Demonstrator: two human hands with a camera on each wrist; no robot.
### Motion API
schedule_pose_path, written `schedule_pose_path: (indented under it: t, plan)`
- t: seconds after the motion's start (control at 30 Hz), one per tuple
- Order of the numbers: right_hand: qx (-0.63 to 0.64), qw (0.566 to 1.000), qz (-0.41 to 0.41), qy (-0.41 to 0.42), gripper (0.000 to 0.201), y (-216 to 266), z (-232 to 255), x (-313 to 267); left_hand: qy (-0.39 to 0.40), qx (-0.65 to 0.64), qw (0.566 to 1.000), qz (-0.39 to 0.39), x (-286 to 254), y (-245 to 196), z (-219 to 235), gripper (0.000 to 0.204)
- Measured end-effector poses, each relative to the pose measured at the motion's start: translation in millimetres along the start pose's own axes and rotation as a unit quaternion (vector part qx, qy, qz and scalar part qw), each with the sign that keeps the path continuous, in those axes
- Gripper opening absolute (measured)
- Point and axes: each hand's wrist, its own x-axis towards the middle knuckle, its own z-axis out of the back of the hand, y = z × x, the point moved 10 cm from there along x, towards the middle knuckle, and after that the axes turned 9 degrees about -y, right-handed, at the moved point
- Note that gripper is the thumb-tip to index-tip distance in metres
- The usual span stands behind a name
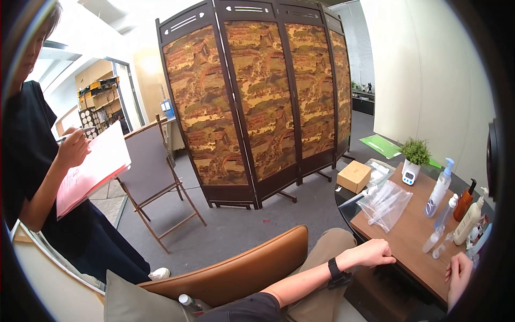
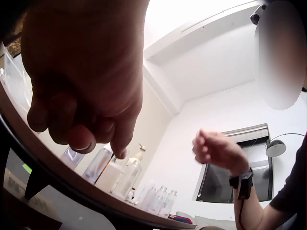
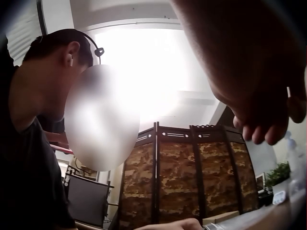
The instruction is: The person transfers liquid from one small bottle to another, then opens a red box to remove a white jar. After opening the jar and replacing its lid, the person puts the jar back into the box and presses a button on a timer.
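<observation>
My left hand [image 1: 370, 253] is at the near edge of the brown tabletop [image 1: 370, 221], its fingers loosely curled and nothing in them. Further right along the same edge is my right hand [image 1: 459, 271], fingers also loosely bent, holding nothing. In the left wrist view that right hand [image 2: 216, 151] appears raised beside the table. Closest to it stand a small clear bottle [image 1: 432, 240] and a cream pump bottle [image 1: 469, 222]. Behind these are a clear blue-topped pump bottle [image 1: 439, 192] and an amber bottle [image 1: 464, 202]. A clear plastic bag [image 1: 386, 206] of transparent items lies beyond my left hand.
A cardboard box [image 1: 354, 176] and a potted plant [image 1: 416, 152] with a small white timer [image 1: 410, 174] stand at the table's far side. To the left, a standing person holds a pen and papers [image 1: 96, 166]. A folding screen [image 1: 257, 102] and an easel board [image 1: 150, 166] stand ahead.
</observation>
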Motion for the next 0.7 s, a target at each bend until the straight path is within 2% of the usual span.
schedule_pose_path:
  t: [0.03,0.07,0.1,0.13,0.17,0.23,0.3,0.37,0.4,0.47,0.6,0.7]
  plan:
    - [-0.001,1.000,-0.003,-0.003,0.028,34.4,0.2,-2.4,0.017,0.013,1.000,-0.017,1.9,8.3,-10.7,0.059]
    - [-0.016,0.998,-0.057,0.017,0.025,72.5,-3.1,-6.9,0.032,0.026,0.999,-0.034,3.5,11.3,-18.2,0.061]
    - [-0.030,0.993,-0.111,0.037,0.027,86.7,-6.3,-11.7,0.034,0.025,0.998,-0.035,5.4,11.2,-20.2,0.061]
    - [-0.011,0.998,-0.066,0.011,0.034,86.8,-7.9,-9.1,0.021,-0.037,0.999,-0.011,7.5,12.2,-19.4,0.061]
    - [-0.014,0.998,-0.068,0.012,0.034,73.7,-11.4,-7.1,0.007,-0.101,0.995,0.013,8.6,14.5,-19.4,0.061]
    - [-0.039,0.998,0.050,-0.004,0.038,65.3,-13.5,-0.2,-0.003,-0.118,0.993,0.018,9.2,17.7,-22.4,0.061]
    - [-0.055,0.996,0.056,-0.030,0.041,37.6,-9.8,2.7,-0.015,-0.134,0.991,0.025,9.5,24.2,-26.7,0.061]
    - [-0.091,0.991,0.059,-0.077,0.040,11.0,4.6,12.2,-0.015,-0.127,0.991,-0.034,9.3,23.4,-30.7,0.060]
    - [-0.091,0.991,0.059,-0.077,0.040,0.3,5.4,16.5,-0.015,-0.128,0.991,-0.034,8.6,26.4,-32.5,0.060]
    - [-0.084,0.986,0.075,-0.123,0.039,-7.5,13.8,21.5,-0.048,-0.089,0.993,-0.059,6.6,25.0,-27.2,0.059]
    - [-0.057,0.986,0.087,-0.130,0.036,-7.1,8.2,26.8,-0.056,-0.083,0.993,-0.059,5.8,25.0,-23.0,0.058]
    - [-0.031,0.992,0.063,-0.102,0.029,2.5,4.2,25.1,-0.063,-0.076,0.993,-0.060,6.1,26.7,-24.3,0.057]
